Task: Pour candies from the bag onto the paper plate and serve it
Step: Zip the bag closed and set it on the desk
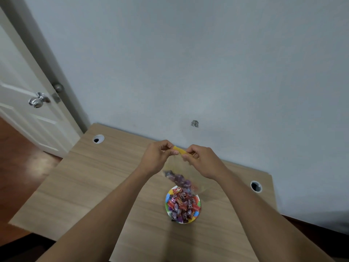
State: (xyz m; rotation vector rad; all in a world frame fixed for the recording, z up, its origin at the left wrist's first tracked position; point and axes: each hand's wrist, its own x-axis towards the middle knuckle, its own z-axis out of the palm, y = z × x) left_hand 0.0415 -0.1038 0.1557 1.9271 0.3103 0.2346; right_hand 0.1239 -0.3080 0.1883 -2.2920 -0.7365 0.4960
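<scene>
Bag: clear plastic with a yellow top strip, held in the air above the far side of the plate; blurred, with a clump of purple wrapped candies inside.
Left hand: fingers pinched closed on the left end of the yellow strip.
Right hand: fingers pinched closed on the right end of the same strip.
Paper plate: colourful rim, resting on the table, right of centre, near the person.
Candies: red and purple wrapped pieces heaped on the plate.
Table: pale wood grain, set against the far wall, a round cable hole at each far corner.
Door: white, far left, metal knob.
</scene>
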